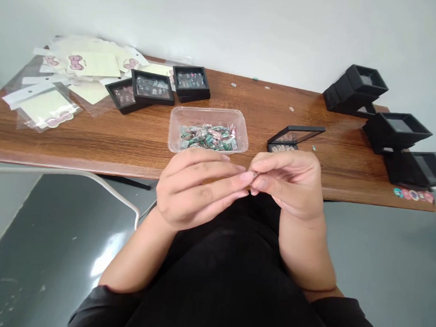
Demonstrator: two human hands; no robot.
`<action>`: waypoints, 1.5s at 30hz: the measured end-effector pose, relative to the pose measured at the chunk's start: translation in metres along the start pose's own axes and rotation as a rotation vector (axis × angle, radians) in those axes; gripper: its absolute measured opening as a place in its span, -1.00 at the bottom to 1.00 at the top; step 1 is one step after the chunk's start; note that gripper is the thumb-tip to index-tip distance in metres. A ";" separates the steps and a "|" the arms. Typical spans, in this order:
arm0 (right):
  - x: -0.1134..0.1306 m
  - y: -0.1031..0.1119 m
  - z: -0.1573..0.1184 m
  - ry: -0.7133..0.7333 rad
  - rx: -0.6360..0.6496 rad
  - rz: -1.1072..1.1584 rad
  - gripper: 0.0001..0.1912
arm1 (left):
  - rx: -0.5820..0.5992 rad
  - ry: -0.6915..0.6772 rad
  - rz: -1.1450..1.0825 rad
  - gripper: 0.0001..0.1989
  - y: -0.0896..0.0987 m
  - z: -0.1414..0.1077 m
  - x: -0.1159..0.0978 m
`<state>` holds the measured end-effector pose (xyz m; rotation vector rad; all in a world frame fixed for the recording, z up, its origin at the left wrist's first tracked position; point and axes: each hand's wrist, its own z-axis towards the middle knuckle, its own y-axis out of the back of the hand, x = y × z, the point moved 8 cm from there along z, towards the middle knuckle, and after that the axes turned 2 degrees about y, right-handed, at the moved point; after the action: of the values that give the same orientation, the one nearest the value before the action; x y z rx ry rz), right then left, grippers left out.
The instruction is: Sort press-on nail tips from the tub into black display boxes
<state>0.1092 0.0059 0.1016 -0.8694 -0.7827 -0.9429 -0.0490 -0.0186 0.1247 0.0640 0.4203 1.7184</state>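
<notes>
My left hand [201, 189] and my right hand [289, 181] meet over the table's front edge. Their fingertips pinch one small shiny piece [254, 174], mostly hidden between them, so its kind is not clear. Just beyond my left hand stands a clear plastic tub [173, 128] holding many small glossy green, pink and silvery pieces [212, 137]. Behind my right hand a small black case [298, 129] has its windowed lid raised. A row of small pale, shiny pieces [283, 148] lies inside it, partly covered by my fingers.
Black cases with clear windows [153, 87] lie left of centre, near a pile of cream cards in clear sleeves [92, 65]. Black open boxes [397, 129] are stacked at the right. Round coloured stickers [413, 195] and a few tiny loose pieces [291, 109] rest on the wooden table [129, 150].
</notes>
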 end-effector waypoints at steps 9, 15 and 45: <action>0.005 0.009 -0.008 0.039 0.121 -0.040 -0.68 | -0.028 -0.029 0.013 -0.86 -0.015 0.002 -0.008; 0.012 0.017 -0.019 0.029 0.118 -0.118 -0.62 | -0.041 -0.004 0.007 -0.90 -0.026 -0.003 -0.012; 0.059 0.159 -0.081 0.386 -0.638 -0.877 -0.83 | -0.011 0.083 -0.084 -0.97 -0.056 -0.031 0.006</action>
<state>0.2906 -0.0347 0.0731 -0.8326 -0.5090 -2.1477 -0.0062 -0.0125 0.0776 -0.0325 0.4684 1.6441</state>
